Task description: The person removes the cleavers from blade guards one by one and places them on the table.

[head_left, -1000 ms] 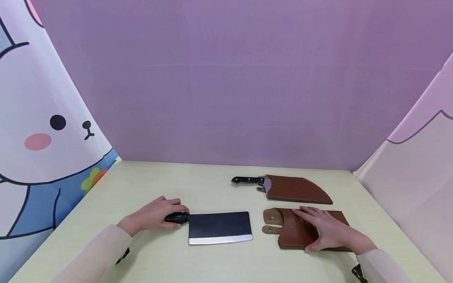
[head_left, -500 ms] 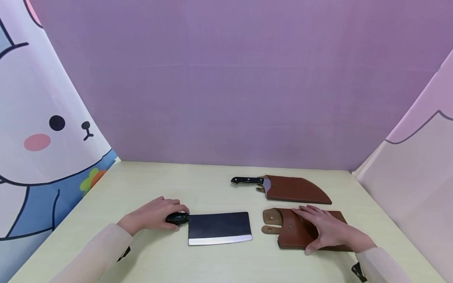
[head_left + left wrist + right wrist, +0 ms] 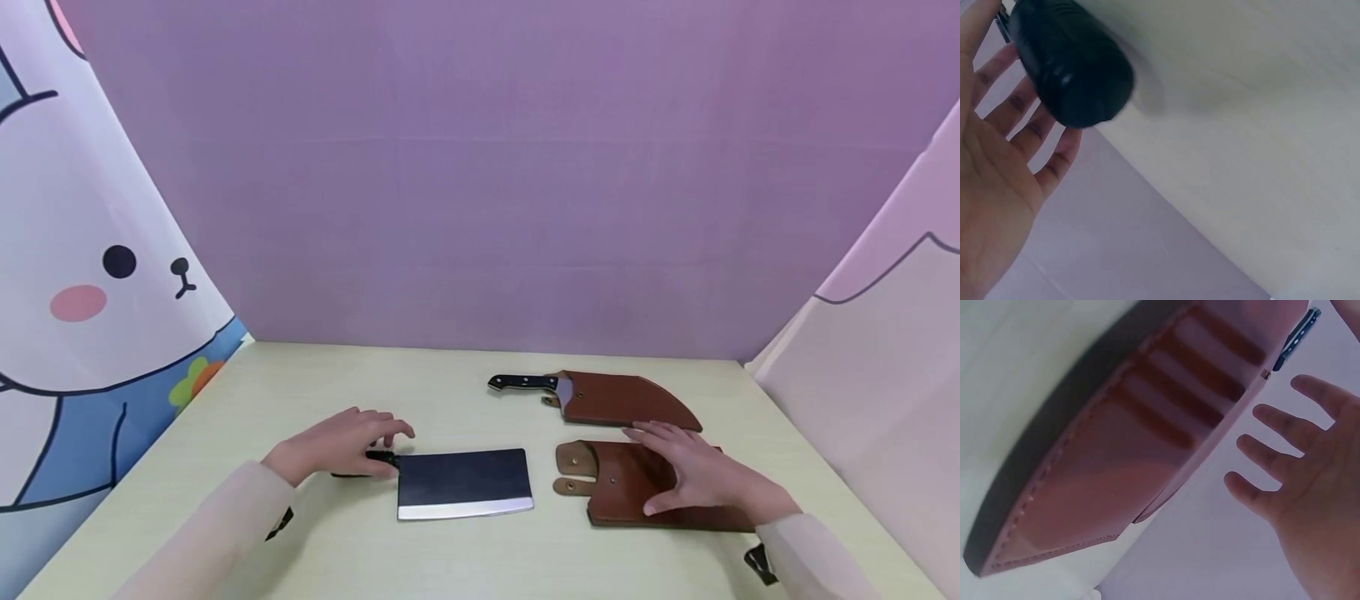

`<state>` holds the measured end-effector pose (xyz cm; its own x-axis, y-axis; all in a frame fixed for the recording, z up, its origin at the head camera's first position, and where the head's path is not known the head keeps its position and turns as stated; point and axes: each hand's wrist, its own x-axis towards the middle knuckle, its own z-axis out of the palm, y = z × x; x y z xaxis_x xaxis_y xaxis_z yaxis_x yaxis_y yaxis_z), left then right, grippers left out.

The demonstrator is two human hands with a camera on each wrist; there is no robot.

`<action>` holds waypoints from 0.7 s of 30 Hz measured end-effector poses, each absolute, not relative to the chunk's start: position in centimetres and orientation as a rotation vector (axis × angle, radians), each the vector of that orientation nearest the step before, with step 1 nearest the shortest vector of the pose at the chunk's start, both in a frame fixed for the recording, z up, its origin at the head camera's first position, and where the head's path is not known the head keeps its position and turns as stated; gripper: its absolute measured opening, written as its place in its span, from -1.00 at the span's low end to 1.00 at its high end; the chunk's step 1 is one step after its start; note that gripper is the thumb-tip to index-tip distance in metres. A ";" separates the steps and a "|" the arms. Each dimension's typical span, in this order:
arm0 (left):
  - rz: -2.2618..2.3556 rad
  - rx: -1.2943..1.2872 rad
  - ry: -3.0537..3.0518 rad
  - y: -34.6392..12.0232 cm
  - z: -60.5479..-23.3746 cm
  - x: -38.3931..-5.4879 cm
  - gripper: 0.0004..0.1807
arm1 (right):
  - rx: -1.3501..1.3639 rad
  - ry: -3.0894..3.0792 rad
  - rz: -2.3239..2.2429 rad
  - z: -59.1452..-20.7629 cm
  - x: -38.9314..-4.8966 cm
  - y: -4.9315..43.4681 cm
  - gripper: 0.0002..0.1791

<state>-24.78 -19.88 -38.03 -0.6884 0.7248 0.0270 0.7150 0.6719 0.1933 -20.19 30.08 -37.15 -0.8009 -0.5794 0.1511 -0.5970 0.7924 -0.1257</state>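
Observation:
A cleaver with a dark blade and a bright edge lies flat on the table, its handle to the left. My left hand is over that black handle, fingers loosely spread and not wrapped round it; whether a finger touches it I cannot tell. On the right lies a brown leather knife sheath with two tan straps at its left end. My right hand hovers over the sheath with fingers apart; the right wrist view shows a gap between the fingertips and the stitched leather.
Behind the sheath lies a second knife, its black riveted handle pointing left and its blade inside a brown sheath. A purple cloth wall closes off the back of the pale table. Printed cloth hangs at the left.
My left hand has loosened from the cleaver's handle and its fingers have lifted. My right hand has risen off the sheath. The cleaver and the sheath have stayed in place.

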 end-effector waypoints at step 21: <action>0.200 1.184 3.036 -14.0 -39.0 -27.1 -0.44 | 0.839 -2.833 0.245 -37.0 -23.2 29.4 -0.14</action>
